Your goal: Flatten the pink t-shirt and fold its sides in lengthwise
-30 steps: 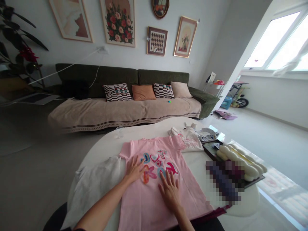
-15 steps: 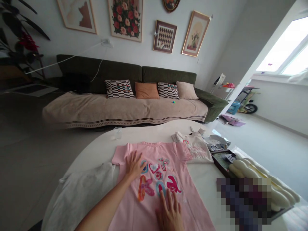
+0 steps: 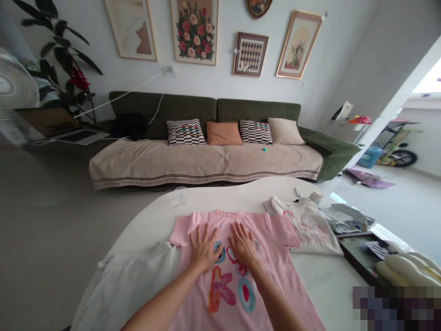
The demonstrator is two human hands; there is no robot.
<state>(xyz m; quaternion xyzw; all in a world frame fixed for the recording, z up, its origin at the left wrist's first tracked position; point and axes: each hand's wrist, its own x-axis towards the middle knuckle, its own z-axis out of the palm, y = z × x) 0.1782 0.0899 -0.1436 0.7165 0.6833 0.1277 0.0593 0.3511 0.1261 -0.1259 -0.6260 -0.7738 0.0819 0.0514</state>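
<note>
Right hand (image 3: 243, 246) has been shifted up from the lower print to the upper chest, so both hands are now set side by side near the neckline; the blue oval with a red centre is uncovered, and pressing seems to be applied at the upper cloth instead of the lower. Left to right: a crumpled pale-grey cloth (image 3: 138, 276) is left at the edge of the white rounded tabletop (image 3: 158, 218), just beside the shirt. Left hand (image 3: 205, 248) is laid palm down, fingers fanned, thumb put out over the blue print; nothing gripped. Pink short-sleeved T-shirt with painted letters (image 3: 227, 276) is spread face up under both hands, neckline pointed away, lower end cut off by the frame. Right hand is kept flat, fingers extended and angled up-left, nothing gripped; shirt's right side is crossed by its forearm. Folded white printed shirt (image 3: 312, 230) is partly overlapped by the pink sleeve.
</note>
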